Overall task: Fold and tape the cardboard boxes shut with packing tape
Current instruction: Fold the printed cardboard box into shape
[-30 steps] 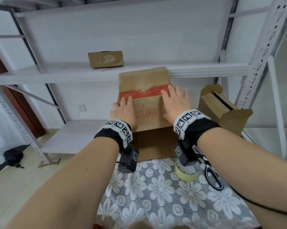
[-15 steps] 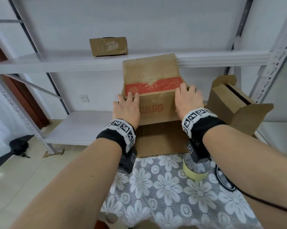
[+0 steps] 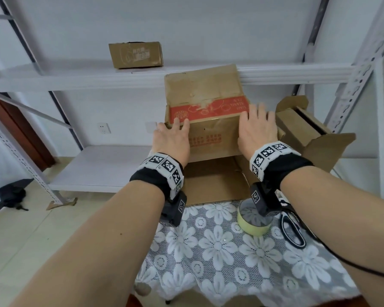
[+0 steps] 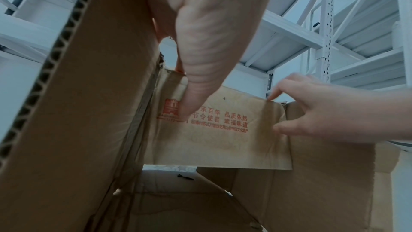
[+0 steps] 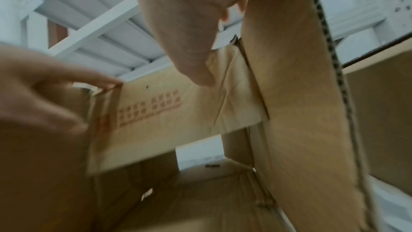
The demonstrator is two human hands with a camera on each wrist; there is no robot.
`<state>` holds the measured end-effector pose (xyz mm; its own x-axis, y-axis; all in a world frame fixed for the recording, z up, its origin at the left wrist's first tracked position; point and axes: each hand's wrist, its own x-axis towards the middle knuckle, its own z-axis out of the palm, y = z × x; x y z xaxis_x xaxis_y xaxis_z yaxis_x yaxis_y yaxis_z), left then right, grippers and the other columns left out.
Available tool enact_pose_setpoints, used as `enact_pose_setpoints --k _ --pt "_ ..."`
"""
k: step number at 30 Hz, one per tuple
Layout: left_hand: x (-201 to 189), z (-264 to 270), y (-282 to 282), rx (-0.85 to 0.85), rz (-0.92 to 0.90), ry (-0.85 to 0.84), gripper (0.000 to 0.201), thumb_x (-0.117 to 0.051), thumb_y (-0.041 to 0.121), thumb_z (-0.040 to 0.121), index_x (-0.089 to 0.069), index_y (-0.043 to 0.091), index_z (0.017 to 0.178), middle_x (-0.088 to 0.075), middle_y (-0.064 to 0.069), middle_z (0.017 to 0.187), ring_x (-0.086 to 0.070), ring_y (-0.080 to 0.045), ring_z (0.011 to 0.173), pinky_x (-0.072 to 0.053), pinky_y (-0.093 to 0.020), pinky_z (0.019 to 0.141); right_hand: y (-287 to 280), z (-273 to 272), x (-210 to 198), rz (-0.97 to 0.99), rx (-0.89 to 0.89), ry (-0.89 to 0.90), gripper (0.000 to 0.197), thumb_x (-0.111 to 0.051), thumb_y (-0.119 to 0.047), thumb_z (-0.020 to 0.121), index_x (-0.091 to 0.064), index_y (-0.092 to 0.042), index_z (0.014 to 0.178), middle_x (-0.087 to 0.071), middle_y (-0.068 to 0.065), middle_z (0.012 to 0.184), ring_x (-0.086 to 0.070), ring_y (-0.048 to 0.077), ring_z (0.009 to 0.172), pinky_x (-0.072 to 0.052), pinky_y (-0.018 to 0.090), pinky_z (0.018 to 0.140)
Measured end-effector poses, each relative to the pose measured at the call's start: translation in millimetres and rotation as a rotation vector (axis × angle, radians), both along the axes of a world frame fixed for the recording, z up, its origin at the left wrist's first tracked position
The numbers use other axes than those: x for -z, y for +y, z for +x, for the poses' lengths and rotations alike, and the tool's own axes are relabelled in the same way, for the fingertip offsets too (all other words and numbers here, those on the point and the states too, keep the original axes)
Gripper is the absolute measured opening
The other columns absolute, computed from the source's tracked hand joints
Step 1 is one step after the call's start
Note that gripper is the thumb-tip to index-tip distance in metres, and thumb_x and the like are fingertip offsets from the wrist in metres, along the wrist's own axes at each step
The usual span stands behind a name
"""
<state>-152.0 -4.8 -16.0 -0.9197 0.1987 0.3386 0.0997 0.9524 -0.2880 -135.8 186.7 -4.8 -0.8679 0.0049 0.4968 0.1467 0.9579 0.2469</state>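
A brown cardboard box (image 3: 213, 138) with red print stands at the far edge of the table, its far flap upright and its near flap (image 4: 218, 130) hanging down in front. My left hand (image 3: 173, 138) holds the box's top left corner, fingers over the fold and thumb (image 4: 196, 85) on the printed flap. My right hand (image 3: 256, 127) holds the top right corner the same way, thumb (image 5: 191, 55) on the flap. A yellowish roll of packing tape (image 3: 253, 221) lies under my right wrist.
Black-handled scissors (image 3: 291, 229) lie right of the tape on the flowered tablecloth (image 3: 220, 251). A second open box (image 3: 308, 134) stands to the right. A small closed box (image 3: 135, 55) sits on the white shelf (image 3: 76, 76) behind.
Both hands slid apart and upward, from lying flat on the near flap to the box's top corners. The head view shifted down and left.
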Motion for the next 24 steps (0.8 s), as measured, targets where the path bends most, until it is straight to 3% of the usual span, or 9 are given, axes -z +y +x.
enact_pose_setpoints --k 2,5,8,11,19,21,24 --pt "0.0 0.8 0.5 0.006 -0.009 0.002 0.072 -0.047 0.027 0.095 -0.007 0.024 0.155 -0.019 -0.003 0.161 -0.045 -0.033 0.116 -0.041 -0.035 0.085 -8.1 8.1 6.1 -0.008 -0.171 0.020 0.042 -0.062 -0.004 0.071 -0.055 -0.006 0.112 -0.046 0.017 0.131 -0.040 0.034 0.124 -0.034 0.048 0.105" --pt "0.4 1.5 -0.1 0.014 -0.023 0.008 0.071 -0.045 0.026 0.095 -0.007 0.024 0.155 -0.020 -0.002 0.160 -0.046 -0.031 0.113 -0.036 -0.033 0.077 -28.7 19.4 28.6 -0.129 -0.400 -0.235 0.031 -0.057 -0.007 0.084 -0.053 -0.010 0.115 -0.054 0.008 0.117 -0.049 0.023 0.106 -0.047 0.036 0.091" --pt "-1.1 2.7 -2.6 0.017 -0.023 0.007 0.069 -0.042 0.023 0.095 -0.006 0.025 0.155 -0.020 -0.001 0.160 -0.046 -0.031 0.112 -0.035 -0.032 0.075 -45.4 18.2 54.4 -0.125 -0.340 -0.662 0.038 -0.059 -0.018 0.088 -0.051 -0.012 0.125 -0.050 0.008 0.124 -0.046 0.025 0.116 -0.049 0.039 0.090" --pt "-3.4 3.7 -6.0 0.012 -0.016 -0.005 0.071 -0.042 0.022 0.095 -0.005 0.027 0.155 -0.017 0.000 0.161 -0.045 -0.031 0.115 -0.041 -0.033 0.080 -51.6 12.4 74.4 -0.073 -0.253 -0.858 0.055 -0.066 -0.017 0.082 -0.046 -0.009 0.133 -0.046 0.010 0.132 -0.041 0.029 0.124 -0.045 0.041 0.091" --pt "-1.5 2.7 -7.3 0.043 -0.033 0.020 0.068 -0.040 0.021 0.096 -0.007 0.026 0.155 -0.021 -0.002 0.160 -0.046 -0.029 0.109 -0.035 -0.032 0.071 -53.5 -1.5 89.9 -0.007 -0.233 -0.962 0.077 -0.075 -0.018 0.075 -0.034 -0.009 0.140 -0.038 0.012 0.140 -0.035 0.031 0.130 -0.038 0.046 0.101" --pt "-1.8 2.6 -7.4 0.044 -0.037 0.028 0.068 -0.041 0.022 0.096 -0.008 0.025 0.155 -0.023 -0.002 0.159 -0.047 -0.029 0.108 -0.036 -0.032 0.071 -55.6 -3.1 87.4 -0.017 -0.234 -0.942 0.073 -0.073 -0.017 0.077 -0.036 -0.009 0.139 -0.042 0.010 0.137 -0.040 0.031 0.127 -0.041 0.044 0.097" --pt "-2.8 2.8 -7.6 0.044 -0.034 0.032 0.069 -0.043 0.023 0.095 -0.009 0.025 0.154 -0.024 -0.002 0.158 -0.047 -0.030 0.107 -0.035 -0.032 0.070 -55.8 -8.1 77.2 -0.075 -0.248 -0.838 0.044 -0.063 -0.010 0.082 -0.051 -0.013 0.124 -0.057 0.008 0.121 -0.056 0.028 0.109 -0.048 0.038 0.078"
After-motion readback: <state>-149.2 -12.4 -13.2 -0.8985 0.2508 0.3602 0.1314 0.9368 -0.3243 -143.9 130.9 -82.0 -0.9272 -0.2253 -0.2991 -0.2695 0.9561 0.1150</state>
